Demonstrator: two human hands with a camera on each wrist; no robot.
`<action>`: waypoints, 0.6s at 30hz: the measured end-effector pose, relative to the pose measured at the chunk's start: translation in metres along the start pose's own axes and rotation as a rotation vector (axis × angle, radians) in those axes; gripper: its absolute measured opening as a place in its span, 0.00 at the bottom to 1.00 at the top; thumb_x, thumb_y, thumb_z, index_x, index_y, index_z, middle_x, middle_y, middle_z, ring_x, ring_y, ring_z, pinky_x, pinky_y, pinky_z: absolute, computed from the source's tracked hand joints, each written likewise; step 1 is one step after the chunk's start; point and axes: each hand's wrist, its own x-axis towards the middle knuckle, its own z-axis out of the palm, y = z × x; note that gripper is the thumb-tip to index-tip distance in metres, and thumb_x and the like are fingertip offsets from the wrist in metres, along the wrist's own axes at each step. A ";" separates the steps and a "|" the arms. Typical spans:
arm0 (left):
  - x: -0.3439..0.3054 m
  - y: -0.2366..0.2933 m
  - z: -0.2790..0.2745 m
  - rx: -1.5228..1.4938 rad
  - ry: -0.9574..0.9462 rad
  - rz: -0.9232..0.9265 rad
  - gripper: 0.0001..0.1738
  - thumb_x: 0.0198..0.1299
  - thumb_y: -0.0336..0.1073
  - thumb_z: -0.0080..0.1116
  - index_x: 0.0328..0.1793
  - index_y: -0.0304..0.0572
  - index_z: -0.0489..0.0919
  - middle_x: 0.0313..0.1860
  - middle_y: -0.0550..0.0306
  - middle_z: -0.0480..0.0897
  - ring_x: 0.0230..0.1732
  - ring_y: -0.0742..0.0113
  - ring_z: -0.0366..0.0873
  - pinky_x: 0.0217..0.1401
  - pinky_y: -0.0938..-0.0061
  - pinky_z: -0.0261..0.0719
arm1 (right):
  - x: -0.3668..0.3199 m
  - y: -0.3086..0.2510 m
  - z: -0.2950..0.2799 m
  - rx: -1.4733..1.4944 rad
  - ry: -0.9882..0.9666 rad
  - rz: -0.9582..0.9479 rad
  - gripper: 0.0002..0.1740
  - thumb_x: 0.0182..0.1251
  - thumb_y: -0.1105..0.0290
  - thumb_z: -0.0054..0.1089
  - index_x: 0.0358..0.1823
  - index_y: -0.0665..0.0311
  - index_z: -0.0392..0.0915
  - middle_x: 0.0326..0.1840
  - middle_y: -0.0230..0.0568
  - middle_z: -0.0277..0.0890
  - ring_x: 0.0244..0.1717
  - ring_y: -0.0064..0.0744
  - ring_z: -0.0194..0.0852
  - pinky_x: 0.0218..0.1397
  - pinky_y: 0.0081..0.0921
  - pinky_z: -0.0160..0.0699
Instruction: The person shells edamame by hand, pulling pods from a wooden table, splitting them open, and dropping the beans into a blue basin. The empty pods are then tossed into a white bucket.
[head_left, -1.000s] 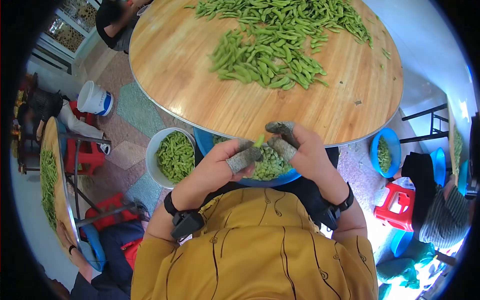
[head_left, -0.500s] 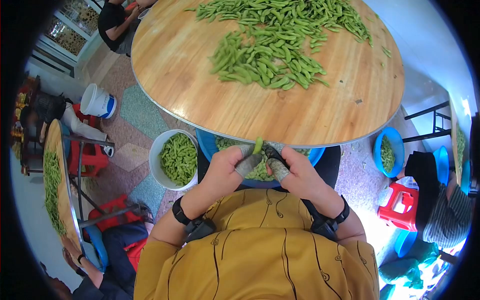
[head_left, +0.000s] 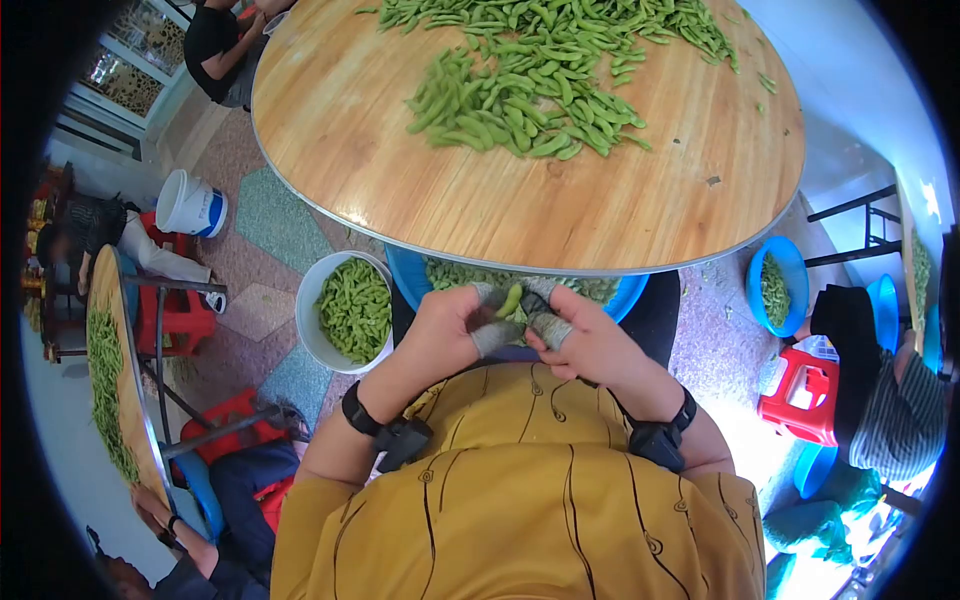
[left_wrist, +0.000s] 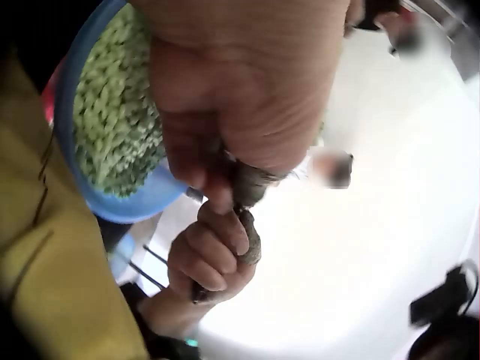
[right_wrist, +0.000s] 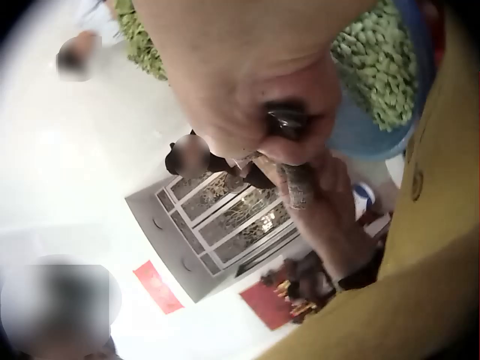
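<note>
Over a blue basin (head_left: pixel 408 279), my two hands meet at a green soybean pod (head_left: pixel 511 300). Grey coverings wrap the thumbs and some fingers. My left hand (head_left: pixel 447 328) pinches the pod, which points up and away from my body. From the other side, my right hand (head_left: pixel 592 343) has its thumb and curled fingers at the pod's near end. Both wrist views hide the pod behind the hands. Pale green shelled beans (left_wrist: pixel 120 97) fill much of the basin, which the hands and the table edge partly cover in the head view.
Ahead, a round wooden table (head_left: pixel 330 130) carries a large heap of pods (head_left: pixel 530 90). A white bucket (head_left: pixel 303 312) of pods stands left of the basin. Another blue basin (head_left: pixel 800 300) and a red stool (head_left: pixel 805 395) are at right. Other people sit at side tables.
One second ago my hands were apart, with the right fingers spread and a pod in the left. They have since come together at the pod and drawn slightly lower over the basin.
</note>
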 end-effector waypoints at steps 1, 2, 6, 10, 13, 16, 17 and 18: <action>0.000 0.000 0.000 0.001 -0.001 0.000 0.10 0.60 0.35 0.61 0.39 0.35 0.78 0.24 0.57 0.79 0.21 0.73 0.72 0.23 0.72 0.71 | 0.000 0.002 0.001 0.001 0.000 -0.001 0.16 0.66 0.77 0.42 0.54 0.58 0.68 0.29 0.26 0.66 0.21 0.14 0.56 0.19 0.14 0.52; 0.000 0.001 -0.001 0.332 0.026 0.150 0.09 0.59 0.34 0.61 0.38 0.35 0.77 0.24 0.55 0.78 0.21 0.72 0.73 0.24 0.70 0.72 | 0.001 0.004 0.002 -0.144 0.029 -0.050 0.16 0.66 0.76 0.42 0.55 0.57 0.68 0.29 0.26 0.66 0.21 0.15 0.56 0.20 0.14 0.53; 0.003 0.000 0.000 0.549 0.133 0.374 0.08 0.62 0.34 0.57 0.38 0.36 0.76 0.25 0.57 0.78 0.21 0.71 0.72 0.24 0.71 0.72 | -0.003 -0.002 0.005 -0.124 0.031 -0.103 0.17 0.66 0.76 0.43 0.56 0.55 0.68 0.29 0.25 0.66 0.21 0.15 0.57 0.21 0.14 0.55; -0.004 0.015 -0.006 -0.523 -0.133 -0.398 0.07 0.65 0.33 0.52 0.38 0.37 0.76 0.26 0.60 0.78 0.22 0.72 0.71 0.24 0.74 0.70 | -0.008 -0.001 -0.004 0.110 -0.029 -0.034 0.17 0.66 0.76 0.42 0.54 0.55 0.69 0.27 0.23 0.66 0.21 0.13 0.56 0.21 0.14 0.55; -0.004 0.008 -0.004 -0.886 -0.148 -0.575 0.08 0.67 0.31 0.45 0.40 0.39 0.76 0.27 0.62 0.78 0.23 0.75 0.71 0.25 0.78 0.68 | -0.005 0.005 -0.011 0.058 0.032 0.026 0.11 0.65 0.73 0.48 0.49 0.61 0.70 0.26 0.31 0.69 0.20 0.24 0.65 0.22 0.22 0.63; -0.002 0.014 -0.004 -0.356 -0.223 -0.319 0.07 0.66 0.28 0.44 0.41 0.38 0.75 0.29 0.61 0.77 0.25 0.75 0.71 0.28 0.81 0.69 | 0.002 0.015 -0.013 -0.879 0.348 -0.603 0.12 0.62 0.67 0.57 0.42 0.66 0.70 0.28 0.46 0.73 0.24 0.45 0.74 0.27 0.34 0.72; -0.002 0.022 -0.004 -0.235 -0.230 -0.210 0.07 0.65 0.26 0.44 0.42 0.37 0.75 0.30 0.58 0.77 0.26 0.71 0.73 0.30 0.78 0.71 | 0.003 0.010 -0.011 -0.929 0.357 -0.553 0.15 0.59 0.65 0.60 0.39 0.67 0.69 0.30 0.51 0.73 0.29 0.52 0.74 0.31 0.39 0.73; -0.001 0.029 -0.004 -0.114 -0.233 -0.102 0.07 0.63 0.25 0.45 0.42 0.36 0.75 0.30 0.55 0.78 0.27 0.67 0.74 0.32 0.74 0.72 | 0.003 0.005 -0.008 -0.978 0.365 -0.503 0.18 0.55 0.62 0.64 0.36 0.69 0.69 0.32 0.56 0.73 0.33 0.59 0.75 0.35 0.43 0.75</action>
